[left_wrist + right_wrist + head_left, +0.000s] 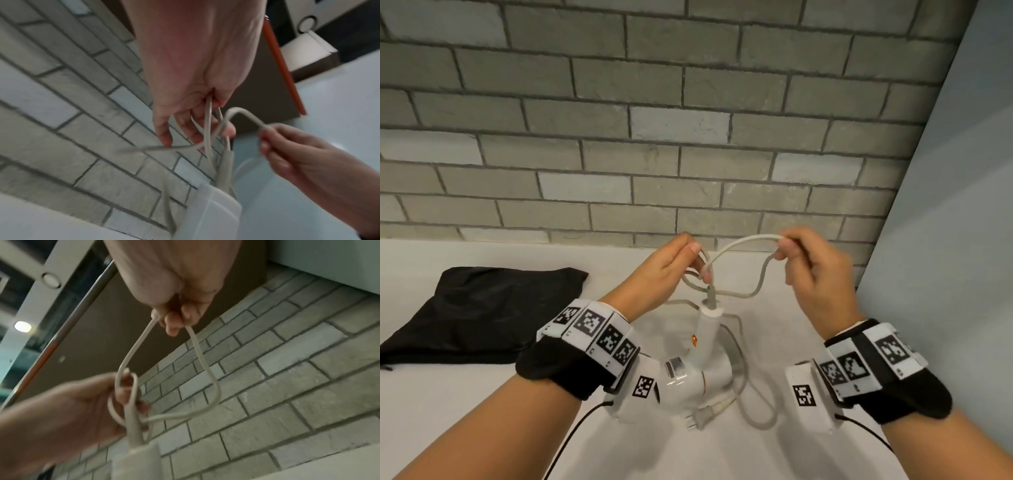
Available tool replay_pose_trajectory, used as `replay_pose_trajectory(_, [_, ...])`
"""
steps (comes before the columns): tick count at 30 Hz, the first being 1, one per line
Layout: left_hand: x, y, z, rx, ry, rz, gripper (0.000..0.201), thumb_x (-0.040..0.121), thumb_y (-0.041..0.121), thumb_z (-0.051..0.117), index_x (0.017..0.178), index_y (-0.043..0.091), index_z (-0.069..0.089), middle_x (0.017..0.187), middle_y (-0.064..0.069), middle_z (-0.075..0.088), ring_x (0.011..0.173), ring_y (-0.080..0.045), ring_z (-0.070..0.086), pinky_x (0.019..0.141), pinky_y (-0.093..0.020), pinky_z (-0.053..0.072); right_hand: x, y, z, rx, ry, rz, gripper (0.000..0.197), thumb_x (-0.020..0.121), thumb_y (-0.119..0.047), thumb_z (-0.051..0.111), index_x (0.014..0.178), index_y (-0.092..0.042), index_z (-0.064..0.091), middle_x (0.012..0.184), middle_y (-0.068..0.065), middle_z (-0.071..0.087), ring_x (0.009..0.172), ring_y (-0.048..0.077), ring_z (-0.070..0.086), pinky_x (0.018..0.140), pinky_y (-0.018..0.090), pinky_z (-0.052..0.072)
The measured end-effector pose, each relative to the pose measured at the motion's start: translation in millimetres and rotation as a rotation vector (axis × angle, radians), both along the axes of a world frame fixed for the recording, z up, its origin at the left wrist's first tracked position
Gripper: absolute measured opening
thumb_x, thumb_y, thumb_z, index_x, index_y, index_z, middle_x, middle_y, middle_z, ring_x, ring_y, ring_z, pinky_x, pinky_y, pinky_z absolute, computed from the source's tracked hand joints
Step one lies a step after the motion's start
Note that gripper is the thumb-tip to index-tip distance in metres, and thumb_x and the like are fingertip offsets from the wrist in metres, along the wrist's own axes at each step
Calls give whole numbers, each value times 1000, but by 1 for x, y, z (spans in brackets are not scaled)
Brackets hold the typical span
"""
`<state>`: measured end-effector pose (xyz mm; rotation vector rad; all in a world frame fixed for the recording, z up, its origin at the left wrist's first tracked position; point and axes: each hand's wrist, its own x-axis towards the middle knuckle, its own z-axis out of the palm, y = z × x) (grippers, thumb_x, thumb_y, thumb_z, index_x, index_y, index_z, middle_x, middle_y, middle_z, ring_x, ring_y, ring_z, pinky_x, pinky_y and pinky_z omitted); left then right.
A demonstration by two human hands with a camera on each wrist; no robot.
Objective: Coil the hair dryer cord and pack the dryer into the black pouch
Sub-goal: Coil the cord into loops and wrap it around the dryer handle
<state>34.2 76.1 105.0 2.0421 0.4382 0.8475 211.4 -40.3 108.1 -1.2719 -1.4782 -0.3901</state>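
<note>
A white hair dryer rests on the white counter with its handle pointing up and away from me. Its grey-white cord leaves the handle top. My left hand holds a small coil of cord loops just above the handle. My right hand pinches the cord a short way to the right, so a span arches between both hands. The remaining cord lies slack by the dryer, ending in the plug. The black pouch lies flat at left.
A grey brick wall rises right behind the counter. A pale blue panel closes off the right side. Black cables run from both wrist bands toward me.
</note>
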Motion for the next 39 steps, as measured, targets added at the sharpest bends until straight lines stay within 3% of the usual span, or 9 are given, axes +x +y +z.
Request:
replay_pose_trajectory(3, [-6, 13, -5, -31, -25, 77, 27, 98, 22, 29, 84, 9, 49, 92, -10, 67, 84, 0, 61, 84, -10, 41, 10, -9, 15, 136, 375, 61, 21, 95, -16, 40, 79, -27, 50, 65, -9, 60, 42, 4, 44, 43, 16, 37])
replay_pose_trajectory(6, [-12, 15, -14, -275, -72, 35, 24, 98, 26, 30, 85, 10, 44, 88, -7, 70, 93, -22, 67, 90, -33, 50, 29, -12, 21, 138, 598, 2, 22, 96, -12, 39, 77, -19, 48, 67, 1, 58, 35, 4, 43, 39, 14, 36])
replay_pose_trajectory(12, [-11, 8, -14, -348, -131, -18, 27, 98, 25, 31, 85, 7, 47, 78, -7, 61, 75, -16, 65, 84, -34, 55, 68, 5, -38, -289, 961, -274, 27, 91, 4, 34, 73, -8, 50, 62, 12, 56, 24, 4, 39, 28, 13, 28])
replay_pose_trajectory(14, [-8, 3, -10, -309, -144, 1, 27, 98, 24, 31, 83, 7, 46, 73, -5, 57, 68, -12, 60, 79, -29, 55, 68, 7, -53, -564, 796, -327, 24, 88, 8, 36, 81, 2, 59, 67, 13, 60, 39, 11, 54, 38, 19, 39])
replay_pose_trajectory(17, [-3, -3, -5, -192, -128, 37, 27, 98, 25, 32, 75, 13, 40, 65, 0, 45, 59, -11, 44, 69, -27, 45, 45, 1, -37, -658, 266, -424, 35, 84, 7, 45, 117, 2, 54, 118, 20, 50, 97, 30, 56, 82, 21, 38])
replay_pose_trajectory(23, [12, -4, 2, -7, -73, 120, 28, 97, 26, 34, 71, 18, 36, 63, 4, 33, 57, -9, 32, 54, -21, 33, -31, -4, 11, -512, 69, 170, 46, 84, -16, 37, 128, -14, 47, 113, -3, 47, 87, -1, 47, 77, 7, 38])
replay_pose_trajectory(30, [10, -7, 4, 70, -33, 114, 27, 96, 29, 34, 72, 18, 40, 63, 4, 42, 58, -8, 41, 57, -22, 38, -42, 25, 1, -549, -306, -65, 26, 94, -28, 43, 88, -7, 57, 78, 0, 49, 73, 20, 48, 63, 30, 36])
replay_pose_trajectory(34, [-2, 6, -2, -10, -34, 176, 26, 97, 24, 34, 74, 19, 46, 70, 2, 58, 61, -8, 56, 61, -27, 48, -14, 17, 11, -236, -81, -54, 20, 92, -23, 48, 82, -11, 61, 68, -5, 51, 59, 1, 46, 56, 9, 35])
replay_pose_trajectory(39, [-13, 20, -14, -30, -43, 329, 29, 97, 23, 34, 74, 13, 49, 73, 1, 55, 72, -14, 53, 67, -32, 47, 41, 5, -4, -90, 362, -232, 26, 87, -32, 44, 76, -12, 58, 64, 3, 54, 56, 18, 47, 56, 28, 39])
